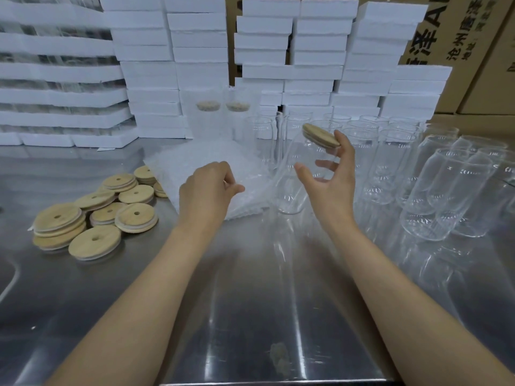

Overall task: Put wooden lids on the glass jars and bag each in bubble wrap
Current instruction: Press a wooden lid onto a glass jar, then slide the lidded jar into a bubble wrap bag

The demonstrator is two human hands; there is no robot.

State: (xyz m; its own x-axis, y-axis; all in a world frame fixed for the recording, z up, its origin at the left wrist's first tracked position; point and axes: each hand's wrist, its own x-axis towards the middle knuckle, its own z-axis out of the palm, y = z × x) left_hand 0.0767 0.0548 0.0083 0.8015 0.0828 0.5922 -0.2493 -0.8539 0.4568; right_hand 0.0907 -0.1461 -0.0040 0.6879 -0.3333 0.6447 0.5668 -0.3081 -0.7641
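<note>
right hand [328,176] grips tilted clear glass jar [292,179], lidded | left hand [207,188] curled over white bubble-wrap bags [192,160], hold unclear | round wooden lids [94,215] further left | empty glass jars [446,190] right, crowded

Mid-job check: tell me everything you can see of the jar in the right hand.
The lidded jar is clear, empty glass, capped with a round pale wooden lid. It is tilted, lid end up and away, base low beside the bubble wrap pile. The right hand grips its upper part, thumb on the near side, fingers behind, one fingertip at the lid's rim. The left hand does not touch it; it pinches the top of that pile.
</note>
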